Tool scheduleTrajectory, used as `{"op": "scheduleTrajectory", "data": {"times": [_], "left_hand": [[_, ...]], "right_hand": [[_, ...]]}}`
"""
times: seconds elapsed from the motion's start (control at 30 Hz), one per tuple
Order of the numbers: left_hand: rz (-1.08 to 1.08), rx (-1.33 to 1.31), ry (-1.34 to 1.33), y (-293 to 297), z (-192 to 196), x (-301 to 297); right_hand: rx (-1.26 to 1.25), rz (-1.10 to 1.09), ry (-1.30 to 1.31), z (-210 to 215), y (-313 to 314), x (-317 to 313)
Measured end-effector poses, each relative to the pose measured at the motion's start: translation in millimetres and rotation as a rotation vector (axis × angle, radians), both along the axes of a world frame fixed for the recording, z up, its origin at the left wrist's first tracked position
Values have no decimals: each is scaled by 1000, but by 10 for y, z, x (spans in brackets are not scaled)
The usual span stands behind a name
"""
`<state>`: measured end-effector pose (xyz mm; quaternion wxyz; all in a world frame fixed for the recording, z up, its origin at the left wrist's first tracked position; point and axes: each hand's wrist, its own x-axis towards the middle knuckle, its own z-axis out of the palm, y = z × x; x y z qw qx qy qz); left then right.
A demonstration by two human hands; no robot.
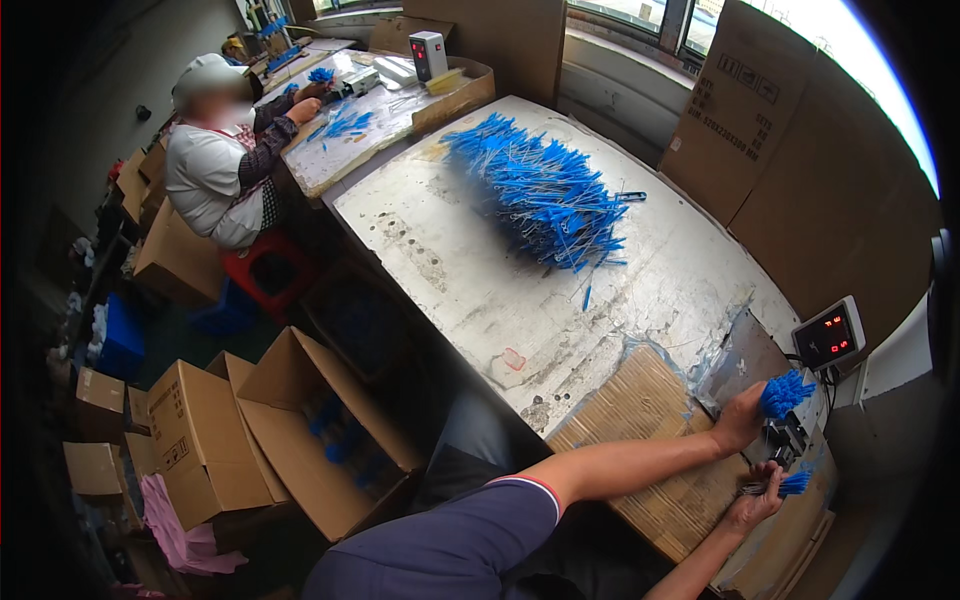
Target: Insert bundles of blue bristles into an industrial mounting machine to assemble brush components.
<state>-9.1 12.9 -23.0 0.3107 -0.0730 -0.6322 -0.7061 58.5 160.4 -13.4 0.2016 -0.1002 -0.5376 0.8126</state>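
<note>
My left hand [740, 418] is closed round a thick bunch of blue-ended thin wire pieces [787, 394], held upright with the blue ends upward. Just nearer to me, my right hand [757, 502] pinches a smaller bunch of blue-ended wire pieces [795, 483], its pale wires showing at the left of the fingers. Between the two hands sits a small dark metal device [786, 440], partly hidden by them. A large heap of the same blue-ended wire pieces [550, 195] lies on the worn white table [440, 235].
Corrugated cardboard [630, 405] covers the table's near edge under my left forearm. A counter box with red digits [830, 335] stands beyond my hands. Open cartons [335, 440] are on the floor at left. Another person [215, 160] handles blue pieces at the neighbouring table [325, 170].
</note>
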Motion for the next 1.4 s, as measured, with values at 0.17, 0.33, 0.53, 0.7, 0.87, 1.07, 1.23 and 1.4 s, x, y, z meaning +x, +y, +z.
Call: {"op": "scheduleTrajectory", "data": {"times": [0.17, 0.33, 0.53, 0.7, 0.87, 1.07, 1.23, 1.4], "left_hand": [[15, 48, -29, -27, 112, 33], [-425, 45, 63, -41, 223, 114], [-430, 34, 63, -37, 278, 227], [-494, -3, 77, -19, 208, 173], [-503, 36, 52, -63, 217, 214], [-222, -14, 15, 145, 133, 153], [34, -58, -166, -131, -188, -135], [-112, 174, -267, -123, 39, -52]], "right_hand": [[159, 51, 6, 21, 64, 57], [378, 176, 26, 13, 13, 35], [389, 163, 4, 40, -59, 95], [303, 152, 61, 33, -25, 79], [296, 204, 21, 8, -34, 105], [353, 49, 65, -96, 327, 116], [535, -177, 0, -11, -142, -57], [546, -194, -154, 27, -23, -145]]}}
